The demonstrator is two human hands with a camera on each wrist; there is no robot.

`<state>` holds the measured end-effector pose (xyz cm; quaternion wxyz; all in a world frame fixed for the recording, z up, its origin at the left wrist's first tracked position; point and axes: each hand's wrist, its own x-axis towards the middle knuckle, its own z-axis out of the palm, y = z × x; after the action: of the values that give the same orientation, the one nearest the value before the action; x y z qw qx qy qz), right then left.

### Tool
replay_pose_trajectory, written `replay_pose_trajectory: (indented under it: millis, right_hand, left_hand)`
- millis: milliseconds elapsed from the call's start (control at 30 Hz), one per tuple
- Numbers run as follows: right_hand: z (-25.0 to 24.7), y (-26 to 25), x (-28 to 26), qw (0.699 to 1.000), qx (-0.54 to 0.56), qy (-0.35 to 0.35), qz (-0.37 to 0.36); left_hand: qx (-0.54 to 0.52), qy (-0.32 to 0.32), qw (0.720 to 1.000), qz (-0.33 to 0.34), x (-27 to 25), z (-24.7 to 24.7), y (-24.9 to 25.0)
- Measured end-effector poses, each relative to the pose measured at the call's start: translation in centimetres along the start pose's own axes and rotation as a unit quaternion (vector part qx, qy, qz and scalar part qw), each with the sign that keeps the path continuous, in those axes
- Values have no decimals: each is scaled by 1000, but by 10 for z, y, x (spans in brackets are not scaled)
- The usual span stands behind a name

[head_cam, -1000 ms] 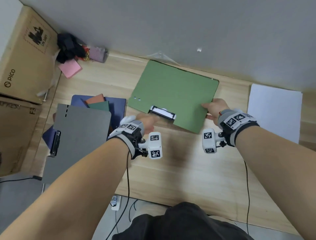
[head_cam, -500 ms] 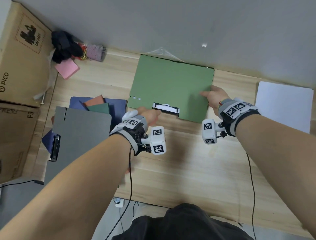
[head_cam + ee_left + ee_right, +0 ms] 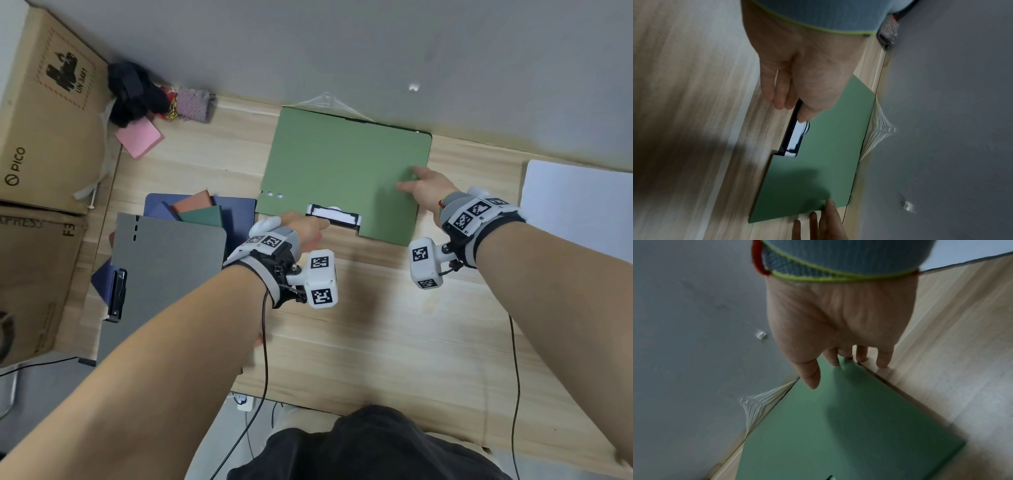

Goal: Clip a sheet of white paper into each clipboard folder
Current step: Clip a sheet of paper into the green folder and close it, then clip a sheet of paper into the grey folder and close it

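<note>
A closed green clipboard folder (image 3: 342, 164) lies flat on the wooden table, its far edge against the grey wall. Its black-and-white clip (image 3: 334, 215) sits on the near edge. My left hand (image 3: 308, 228) pinches that clip, with the thumb on top of the clip (image 3: 795, 139) and the fingers curled at the folder's edge (image 3: 818, 170). My right hand (image 3: 419, 181) rests open on the folder's right edge; its thumb lies on the green cover (image 3: 828, 426) and the outer fingers touch the table. A stack of white paper (image 3: 579, 209) lies at the far right.
A grey clipboard folder (image 3: 164, 274) with a black clip (image 3: 117, 294) lies at the left on a blue folder (image 3: 239, 212) and small notebooks (image 3: 193, 204). Cardboard boxes (image 3: 44, 113) stand at the far left, a pink pad (image 3: 138, 137) and dark clutter behind. Crumpled film (image 3: 325, 99) sticks to the wall.
The green folder has slid away from me and turned until its far edge meets the wall. Both hands went forward with it, keeping their places on clip and right edge.
</note>
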<state>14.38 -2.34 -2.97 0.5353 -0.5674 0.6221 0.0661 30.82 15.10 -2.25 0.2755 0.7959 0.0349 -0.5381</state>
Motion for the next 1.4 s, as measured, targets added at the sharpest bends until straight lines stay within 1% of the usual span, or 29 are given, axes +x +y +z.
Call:
replay_pose_trajectory:
  millis: [133,233,300,400,467,500,567,667,767,833,867,967,1067,1167,1233,1300,1400]
  right_hand:
    - [-6,-1,-2,1000,19,13,-2]
    - [-8,-5,-8,999,21,29,-8]
    - [-13,-8,-18,998,40,38,-18]
    - [-24,-6,-30,994,98,37,-15]
    - [-30,-5,-40,992,124,23,-26]
    - [-39,0,-47,990,131,28,-32]
    - [-66,18,-62,988,136,55,-36]
    - [-104,51,-73,985,132,110,-20]
    - [-149,109,-81,982,78,168,29]
    - [-172,150,-88,981,14,177,72]
    - [-182,170,-91,981,-14,172,87]
    - [-188,207,-96,982,-86,134,103]
    - [-188,245,-91,981,-136,105,93]
    - [-181,256,-82,978,-182,81,63]
    - [-181,260,-75,973,-215,77,44]
    - [-183,263,-72,967,-242,75,38]
    - [-186,261,-72,963,-258,76,32]
  left_hand:
    - [34,3,999,-6,-8,-2,3]
    - [98,41,994,-7,-11,-6,6]
    - [104,46,993,10,-19,-3,13]
    - [105,11,993,56,-41,11,32]
    - [105,-5,990,91,-52,21,41]
    - [105,-9,989,108,-58,30,48]
    - [113,-30,984,137,-74,59,58]
    - [130,-66,977,156,-87,95,65]
    - [170,-104,966,162,-104,145,58]
    - [195,-128,959,162,-111,181,47]
    - [206,-134,956,162,-113,199,39]
    - [239,-139,947,163,-111,232,18]
    - [300,-154,929,151,-109,277,-7]
    - [342,-147,915,152,-108,301,-20]
    - [360,-142,910,150,-106,316,-26]
    - [347,-142,917,137,-106,331,-31]
    - [294,-127,940,119,-105,342,-31]
